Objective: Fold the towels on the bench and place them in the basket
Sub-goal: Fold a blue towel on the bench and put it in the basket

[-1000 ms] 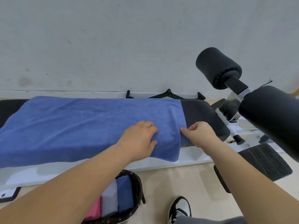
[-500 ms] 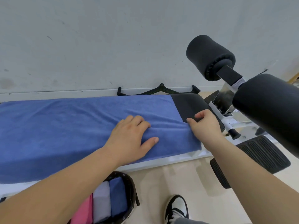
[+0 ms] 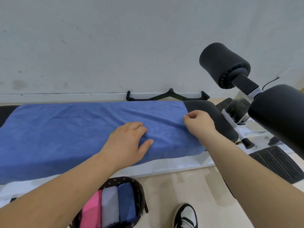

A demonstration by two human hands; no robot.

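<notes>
A blue towel [image 3: 65,134] lies spread flat along the black bench [image 3: 213,112], its near edge hanging over the bench's front. My left hand [image 3: 128,143] rests on the towel near its right part, fingers slightly bent and pressing the cloth. My right hand [image 3: 197,122] is at the towel's right edge with curled fingers that pinch the fabric there. On the floor below stands a dark basket [image 3: 139,191] holding folded pink, grey and blue towels side by side.
Two black foam rollers [image 3: 223,66] on the bench's frame rise at the right, close to my right arm. A black foot plate [image 3: 276,163] lies on the floor at right. A black cable handle [image 3: 167,96] rests against the wall. My shoe [image 3: 185,216] is by the basket.
My right hand has slid along the towel's right edge from the near corner toward the far side. My left hand stays pressed on the towel. The view has shifted a little.
</notes>
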